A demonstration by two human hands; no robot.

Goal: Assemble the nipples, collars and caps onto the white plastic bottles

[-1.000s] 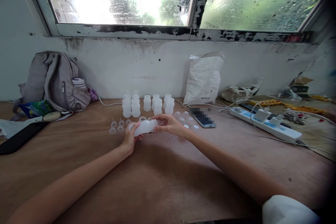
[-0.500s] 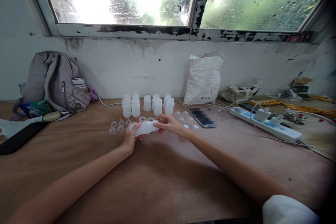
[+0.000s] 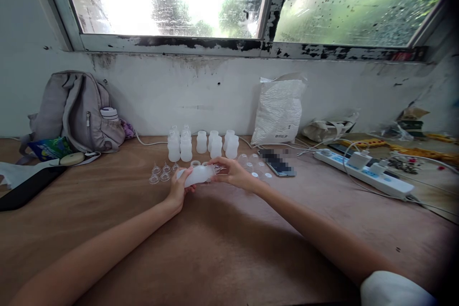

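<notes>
My left hand [image 3: 178, 187] is wrapped round the body of a white, translucent baby bottle [image 3: 197, 176], which lies on its side above the table with its neck to the right. My right hand [image 3: 229, 172] has its fingers closed round the clear nipple [image 3: 217, 169] and collar at the neck end; the fingertips partly hide them. Left of the bottle, several clear nipples [image 3: 164, 174] stand on the table. A clear ring [image 3: 195, 163] lies just behind it, and several clear caps [image 3: 255, 165] are to the right of my right hand.
Along the back stand white open bottles [image 3: 216, 146] and bottles with nipples fitted [image 3: 174, 148]. A phone [image 3: 276, 162], a white bag [image 3: 278, 110] and a power strip [image 3: 362, 172] with cables are to the right. On the left are a backpack [image 3: 77, 110] and a black object [image 3: 34, 189].
My right hand's fingers have shifted slightly at the bottle's neck, and the clear nipple now shows between them. My left hand keeps its hold on the bottle. The view has tipped slightly.
</notes>
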